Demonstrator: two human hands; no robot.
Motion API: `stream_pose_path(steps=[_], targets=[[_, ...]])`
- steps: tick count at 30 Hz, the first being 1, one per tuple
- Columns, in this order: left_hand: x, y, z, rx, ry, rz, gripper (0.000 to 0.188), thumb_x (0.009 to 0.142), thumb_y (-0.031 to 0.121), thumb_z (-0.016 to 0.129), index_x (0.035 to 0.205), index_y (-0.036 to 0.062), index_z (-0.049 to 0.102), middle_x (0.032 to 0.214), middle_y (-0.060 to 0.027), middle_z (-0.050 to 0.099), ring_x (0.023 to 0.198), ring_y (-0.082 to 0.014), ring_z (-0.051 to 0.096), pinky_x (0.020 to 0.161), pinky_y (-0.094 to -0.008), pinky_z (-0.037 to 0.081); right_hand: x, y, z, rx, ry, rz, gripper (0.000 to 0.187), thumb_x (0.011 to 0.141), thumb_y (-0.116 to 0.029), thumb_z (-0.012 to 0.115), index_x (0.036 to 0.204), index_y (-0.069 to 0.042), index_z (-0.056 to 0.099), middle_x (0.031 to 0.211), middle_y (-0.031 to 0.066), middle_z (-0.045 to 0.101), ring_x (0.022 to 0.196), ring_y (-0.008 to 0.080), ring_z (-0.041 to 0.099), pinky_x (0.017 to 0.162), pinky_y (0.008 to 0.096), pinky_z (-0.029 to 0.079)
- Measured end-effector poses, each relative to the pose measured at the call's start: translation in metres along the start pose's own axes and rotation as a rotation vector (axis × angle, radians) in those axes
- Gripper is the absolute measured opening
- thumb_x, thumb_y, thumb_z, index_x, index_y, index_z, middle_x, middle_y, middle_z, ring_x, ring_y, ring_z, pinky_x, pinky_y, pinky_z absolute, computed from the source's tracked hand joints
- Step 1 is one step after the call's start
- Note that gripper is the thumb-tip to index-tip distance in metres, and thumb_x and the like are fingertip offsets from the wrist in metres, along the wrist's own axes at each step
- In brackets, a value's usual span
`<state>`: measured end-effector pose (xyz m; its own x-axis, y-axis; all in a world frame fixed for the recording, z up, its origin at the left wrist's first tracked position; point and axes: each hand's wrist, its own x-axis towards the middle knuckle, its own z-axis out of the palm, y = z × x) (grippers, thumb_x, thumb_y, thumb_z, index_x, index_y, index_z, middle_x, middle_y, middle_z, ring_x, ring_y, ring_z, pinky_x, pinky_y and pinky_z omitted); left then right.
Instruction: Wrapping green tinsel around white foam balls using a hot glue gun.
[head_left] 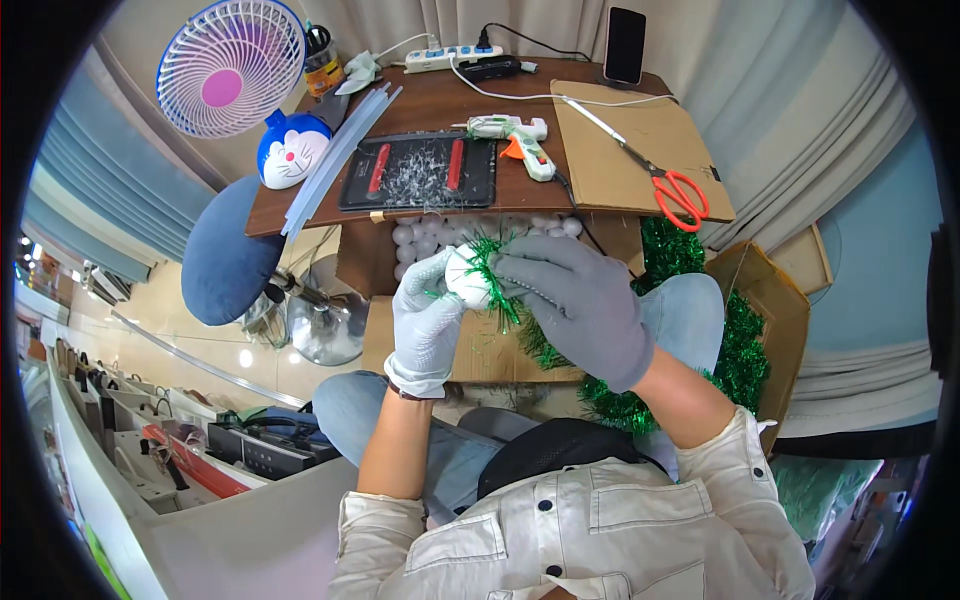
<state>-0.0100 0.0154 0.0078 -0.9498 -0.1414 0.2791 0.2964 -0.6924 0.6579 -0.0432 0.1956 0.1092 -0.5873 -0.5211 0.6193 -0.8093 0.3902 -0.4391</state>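
Head view: glue gun (pixel 520 140), scissors (pixel 675 190) on counter (pixel 440 105). Both hands, left (pixel 428 320) & right (pixel 575 300), pinch white ball (pixel 466 278); green tinsel (pixel 492 275) strand runs top-to-bottom across it.

The gloved hands (pixel 500 290) hide most of the white ball (pixel 466 278); tinsel (pixel 740 350) runs behind the knee.

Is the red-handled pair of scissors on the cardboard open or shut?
Shut. The scissors lie flat on the cardboard sheet with blades together in one thin line and the red loops side by side.
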Motion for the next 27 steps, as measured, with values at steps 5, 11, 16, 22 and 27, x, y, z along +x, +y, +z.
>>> stream_pose_path(steps=[5, 11, 16, 22, 27], targets=[[0.0, 0.0, -0.002, 0.138, 0.063, -0.008, 0.045, 0.073, -0.006, 0.067, 0.117, -0.0022, 0.056, 0.113, -0.0109, 0.061, 0.103, -0.0203, 0.059, 0.093, -0.0354, 0.047, 0.004, 0.006, -0.005, 0.015, -0.084, 0.006, 0.032, 0.067, 0.0, 0.07, 0.098, -0.008, 0.069, 0.1, 0.0086, 0.065, 0.087, 0.0258, 0.064, 0.074, 0.0322, 0.053], [0.001, 0.0, 0.002, 0.281, 0.092, -0.038, 0.042, 0.073, -0.009, 0.066, 0.114, -0.0026, 0.058, 0.111, -0.012, 0.062, 0.1, -0.0202, 0.061, 0.091, -0.0352, 0.049, 0.005, 0.018, -0.006, 0.061, -0.14, 0.031, 0.03, 0.068, 0.002, 0.067, 0.096, -0.007, 0.069, 0.1, 0.0092, 0.066, 0.093, 0.0274, 0.064, 0.079, 0.0324, 0.053], [0.005, -0.004, 0.006, 0.334, 0.172, -0.079, 0.037, 0.075, -0.007, 0.066, 0.111, -0.0038, 0.058, 0.1, -0.0116, 0.065, 0.09, -0.0184, 0.064, 0.081, -0.0319, 0.053, 0.005, 0.031, 0.0, 0.051, -0.196, 0.025, 0.028, 0.069, 0.002, 0.067, 0.095, -0.008, 0.07, 0.099, 0.0091, 0.066, 0.094, 0.028, 0.064, 0.082, 0.0329, 0.053], [0.008, 0.002, 0.005, 0.292, 0.174, -0.145, 0.039, 0.075, -0.006, 0.063, 0.114, -0.0023, 0.056, 0.107, -0.0118, 0.063, 0.095, -0.0192, 0.063, 0.085, -0.033, 0.053, 0.007, 0.042, 0.007, 0.139, -0.211, 0.123, 0.026, 0.073, -0.003, 0.067, 0.098, -0.009, 0.07, 0.1, 0.0093, 0.066, 0.093, 0.0267, 0.064, 0.082, 0.033, 0.052], [0.014, 0.001, -0.001, 0.075, 0.165, -0.232, 0.033, 0.083, 0.005, 0.057, 0.115, 0.0008, 0.055, 0.108, -0.0119, 0.062, 0.095, -0.0215, 0.063, 0.081, -0.0335, 0.055, 0.02, 0.046, -0.001, 0.535, -0.286, 0.208, 0.026, 0.088, -0.016, 0.062, 0.111, -0.004, 0.064, 0.095, 0.0043, 0.068, 0.079, 0.0118, 0.063, 0.068, 0.0253, 0.052]])
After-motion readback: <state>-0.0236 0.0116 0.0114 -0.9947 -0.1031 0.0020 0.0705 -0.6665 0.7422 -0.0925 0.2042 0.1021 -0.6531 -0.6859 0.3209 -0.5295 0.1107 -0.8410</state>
